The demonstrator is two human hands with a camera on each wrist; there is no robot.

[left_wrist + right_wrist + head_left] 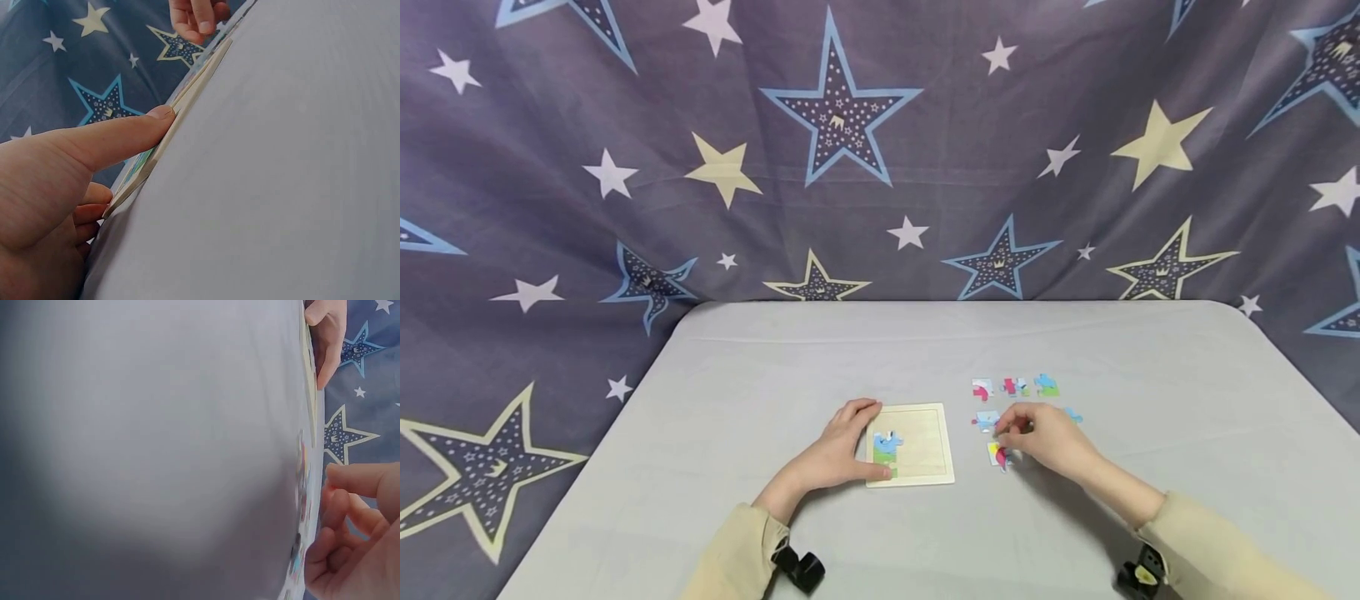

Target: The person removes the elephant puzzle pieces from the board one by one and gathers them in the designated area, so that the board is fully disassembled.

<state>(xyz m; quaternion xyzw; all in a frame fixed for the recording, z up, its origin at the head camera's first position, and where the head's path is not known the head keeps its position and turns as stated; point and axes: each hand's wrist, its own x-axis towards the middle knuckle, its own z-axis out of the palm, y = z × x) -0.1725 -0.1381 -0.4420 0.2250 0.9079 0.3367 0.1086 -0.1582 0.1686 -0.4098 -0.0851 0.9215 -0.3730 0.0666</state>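
Observation:
A square wooden puzzle board [928,446] with a raised rim lies on the table. My left hand [838,450] grips its left side, thumb on the near left corner and fingers at the far left corner. Joined blue and green puzzle pieces [886,447] sit along the board's left side, partly under the thumb. Right of the board, my right hand [1048,435] hovers over loose pieces with bent fingers, thumb and fingertips close together. Just below its fingertips lies a yellow and red piece [996,454]; a pale blue piece [985,421] is beside them. Anything between the fingertips is hidden.
Farther back on the grey-covered table [760,358] lie a red and white piece [981,388], a red and blue piece [1015,387] and a blue and green piece [1046,385]. Another blue piece [1073,414] shows behind the right hand. A star-patterned curtain [910,183] hangs behind.

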